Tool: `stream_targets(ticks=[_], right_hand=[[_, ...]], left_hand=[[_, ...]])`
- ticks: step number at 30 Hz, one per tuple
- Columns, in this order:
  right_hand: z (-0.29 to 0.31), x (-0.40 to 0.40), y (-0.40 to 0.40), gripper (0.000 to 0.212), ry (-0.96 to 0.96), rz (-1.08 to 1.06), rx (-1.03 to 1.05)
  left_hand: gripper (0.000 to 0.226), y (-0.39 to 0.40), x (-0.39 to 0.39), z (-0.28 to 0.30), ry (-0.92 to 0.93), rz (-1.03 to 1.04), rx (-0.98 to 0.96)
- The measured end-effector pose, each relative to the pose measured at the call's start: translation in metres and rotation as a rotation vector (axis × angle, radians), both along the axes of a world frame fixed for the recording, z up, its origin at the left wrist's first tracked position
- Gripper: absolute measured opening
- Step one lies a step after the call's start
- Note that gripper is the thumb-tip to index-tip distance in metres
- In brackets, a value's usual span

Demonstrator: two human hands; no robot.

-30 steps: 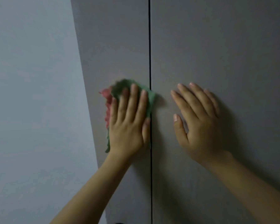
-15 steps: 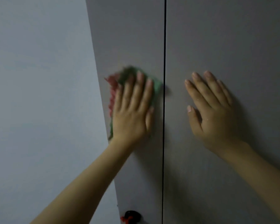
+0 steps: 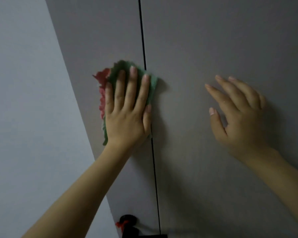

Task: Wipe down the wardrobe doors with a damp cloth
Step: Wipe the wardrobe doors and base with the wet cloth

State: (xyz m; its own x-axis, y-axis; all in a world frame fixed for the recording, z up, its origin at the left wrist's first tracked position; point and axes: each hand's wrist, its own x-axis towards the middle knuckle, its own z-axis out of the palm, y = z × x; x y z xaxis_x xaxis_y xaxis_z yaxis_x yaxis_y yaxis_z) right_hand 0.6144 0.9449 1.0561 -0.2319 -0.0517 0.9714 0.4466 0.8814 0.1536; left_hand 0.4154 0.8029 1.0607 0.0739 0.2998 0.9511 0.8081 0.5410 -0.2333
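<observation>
Two bare hands rest on grey wardrobe doors. Left hand, fingers spread flat, presses a green and red cloth against the left door, overlapping the dark vertical gap between doors. Right hand lies empty, fingers extended, on the right door, well apart from the cloth.

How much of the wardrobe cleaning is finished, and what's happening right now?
Done: hard to tell, since neither door shows wet streaks. In hand: the left hand presses the green and red cloth flat on the left door, its edge crossing the seam. The right hand rests open on the right door. Left: likely most of both doors.
</observation>
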Motion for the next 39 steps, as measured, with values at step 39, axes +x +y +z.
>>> stream_targets(ticks=[39], right_hand=[[-0.015, 0.101, 0.1, 0.044, -0.034, -0.006, -0.083]], left_hand=[[0.05, 0.087, 0.088, -0.056, 0.143, -0.101, -0.198]])
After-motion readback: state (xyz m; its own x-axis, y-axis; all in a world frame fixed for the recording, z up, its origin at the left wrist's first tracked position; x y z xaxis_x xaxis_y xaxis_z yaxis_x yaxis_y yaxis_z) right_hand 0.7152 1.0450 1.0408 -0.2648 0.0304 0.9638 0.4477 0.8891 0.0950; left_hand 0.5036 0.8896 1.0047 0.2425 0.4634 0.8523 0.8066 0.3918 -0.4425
